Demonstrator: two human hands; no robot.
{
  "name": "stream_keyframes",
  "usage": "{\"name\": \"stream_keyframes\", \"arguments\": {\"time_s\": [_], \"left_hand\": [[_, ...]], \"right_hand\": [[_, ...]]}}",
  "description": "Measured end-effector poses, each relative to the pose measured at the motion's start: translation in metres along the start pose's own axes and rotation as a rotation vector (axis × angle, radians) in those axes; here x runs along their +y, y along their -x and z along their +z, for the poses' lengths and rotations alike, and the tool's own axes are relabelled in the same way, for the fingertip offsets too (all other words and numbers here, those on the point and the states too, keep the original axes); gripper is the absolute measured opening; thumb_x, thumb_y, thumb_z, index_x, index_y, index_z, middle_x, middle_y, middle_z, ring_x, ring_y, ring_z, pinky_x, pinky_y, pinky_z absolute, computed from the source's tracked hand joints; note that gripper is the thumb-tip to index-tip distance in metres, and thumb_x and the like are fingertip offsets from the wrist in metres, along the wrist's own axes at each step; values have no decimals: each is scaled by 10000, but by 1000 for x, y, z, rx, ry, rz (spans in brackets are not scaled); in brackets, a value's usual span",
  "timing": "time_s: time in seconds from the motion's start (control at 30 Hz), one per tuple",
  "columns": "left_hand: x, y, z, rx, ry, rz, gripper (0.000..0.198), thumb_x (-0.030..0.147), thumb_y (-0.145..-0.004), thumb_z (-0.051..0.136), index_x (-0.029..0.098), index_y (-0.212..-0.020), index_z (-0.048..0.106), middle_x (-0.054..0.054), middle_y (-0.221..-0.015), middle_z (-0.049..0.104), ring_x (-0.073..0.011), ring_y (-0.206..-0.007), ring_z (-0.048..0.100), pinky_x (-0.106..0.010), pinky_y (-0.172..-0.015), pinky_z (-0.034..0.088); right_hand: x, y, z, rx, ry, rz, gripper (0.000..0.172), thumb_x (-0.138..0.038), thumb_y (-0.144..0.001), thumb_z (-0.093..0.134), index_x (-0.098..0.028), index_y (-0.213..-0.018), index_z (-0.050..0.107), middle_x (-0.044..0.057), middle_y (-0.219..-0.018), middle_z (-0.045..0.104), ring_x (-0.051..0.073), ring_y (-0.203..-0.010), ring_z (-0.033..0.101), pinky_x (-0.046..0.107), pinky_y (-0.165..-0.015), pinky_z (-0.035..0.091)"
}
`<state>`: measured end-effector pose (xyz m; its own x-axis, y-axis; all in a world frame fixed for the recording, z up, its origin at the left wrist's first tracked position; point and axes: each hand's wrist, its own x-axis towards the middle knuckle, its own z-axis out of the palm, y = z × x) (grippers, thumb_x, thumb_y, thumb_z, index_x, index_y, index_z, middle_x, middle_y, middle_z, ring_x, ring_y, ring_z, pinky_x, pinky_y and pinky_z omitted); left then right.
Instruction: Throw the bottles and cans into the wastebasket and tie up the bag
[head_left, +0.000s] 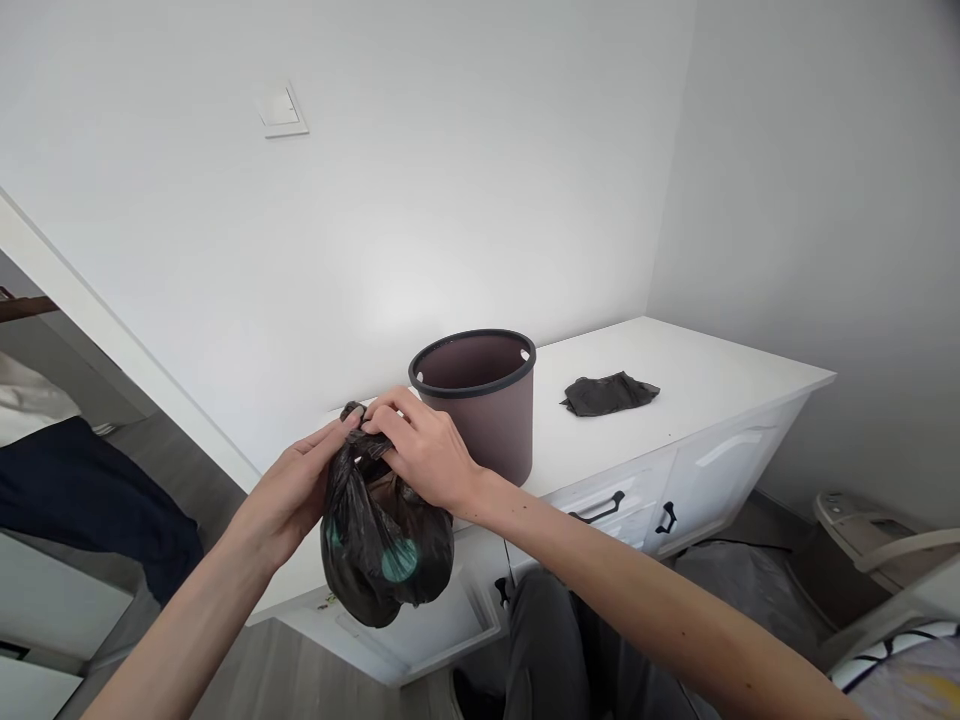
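Note:
A full black trash bag [386, 560] hangs from my two hands in front of the cabinet's edge, a green patch showing through its thin plastic. My left hand [304, 485] grips the gathered top from the left side. From the right, my right hand [424, 450] has its fingers closed on the bag's twisted neck. Just behind it stands a brownish-purple trash can [491, 420] with a dark rim, upright on the white cabinet. To the can's right lies a folded black plastic bag [609, 394].
The white cabinet [720, 365] has black handles on its front. A light switch [282, 110] is on the wall. Dark blue cloth [90, 490] lies at the left, beyond a white door frame. A beige plastic object [862, 530] stands low at the right.

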<state>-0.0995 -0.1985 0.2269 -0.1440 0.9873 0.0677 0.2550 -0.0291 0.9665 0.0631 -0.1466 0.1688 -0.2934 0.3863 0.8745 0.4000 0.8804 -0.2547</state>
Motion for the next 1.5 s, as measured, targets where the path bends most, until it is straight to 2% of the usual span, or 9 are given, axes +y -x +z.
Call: {"name": "stream_keyframes", "arguments": {"time_s": [0.17, 0.47, 0.7, 0.83, 0.93, 1.03, 1.17, 1.33, 1.5], "left_hand": [[-8, -1, -7, 3, 120, -46, 534, 596, -717, 879, 230, -1096, 787, -58, -1032, 796, -246, -927, 724, -274, -680, 575], [-40, -13, -37, 164, 134, -110, 587, 648, -651, 900, 237, -1055, 786, -78, -1359, 705, -299, -1343, 568, -271, -800, 564], [-48, -2, -25, 238, 255, -65, 540, 609, -620, 935, 253, -1006, 807, -48, -1402, 677, -189, -1004, 642, -199, -621, 521], [-23, 18, -3, 166, 188, 53, 448, 591, -715, 890, 254, -999, 805, -59, -1251, 733, -159, -863, 614, -200, -617, 523], [-5, 29, 12, 86, 87, 120, 419, 616, -759, 845, 236, -927, 792, -67, -1106, 750, -168, -797, 597, -240, -639, 535], [2, 37, 21, 18, 8, 154, 384, 613, -812, 798, 244, -915, 786, -57, -1042, 744, -186, -821, 609, -277, -742, 559], [-2, 47, 15, -31, -76, 160, 340, 594, -858, 758, 265, -938, 790, -50, -977, 738, -203, -833, 620, -302, -817, 559], [-4, 62, 8, -97, -17, 137, 411, 644, -829, 757, 255, -957, 795, -83, -1063, 760, -198, -696, 602, -348, -654, 561], [-6, 54, 32, -21, 215, 138, 602, 776, -763, 730, 258, -1069, 751, -114, -1281, 704, -244, -872, 639, -298, -542, 504]], "right_hand": [[2, 8, -6, 56, -49, -106, 237, -92, -1040, 447, -211, -1027, 652, 58, -1210, 729, 136, -1057, 696, 236, -834, 537], [-4, 52, -29, 194, -24, -88, 257, -70, -997, 494, -234, -849, 624, 15, -924, 777, 165, -886, 690, 336, -781, 517], [-14, 114, -36, 257, -188, 119, 234, -23, -929, 518, -241, -858, 564, 28, -872, 719, 168, -793, 656, 303, -649, 517], [-18, 124, -44, 102, -402, 395, 154, -109, -901, 601, -243, -959, 552, 34, -1013, 684, 146, -786, 620, 280, -639, 502], [-22, 106, -44, -8, -513, 554, 371, -221, -859, 701, -252, -1177, 514, 43, -1111, 649, 156, -833, 633, 280, -648, 517], [-25, 78, -37, -148, -440, 537, 444, -351, -870, 729, -251, -1246, 515, 72, -1185, 641, 203, -918, 661, 324, -696, 536], [-36, 52, -39, -328, -390, 427, 113, -297, -930, 665, -224, -960, 584, 47, -990, 677, 197, -838, 655, 324, -713, 509], [-61, 60, -86, -306, -578, 449, 188, -206, -897, 668, -235, -796, 512, -35, -733, 596, 132, -647, 556, 248, -585, 425], [-55, 88, -164, -280, -580, 716, 222, -431, -880, 728, -261, -835, 592, -47, -658, 581, 137, -576, 523, 248, -516, 404]]}}
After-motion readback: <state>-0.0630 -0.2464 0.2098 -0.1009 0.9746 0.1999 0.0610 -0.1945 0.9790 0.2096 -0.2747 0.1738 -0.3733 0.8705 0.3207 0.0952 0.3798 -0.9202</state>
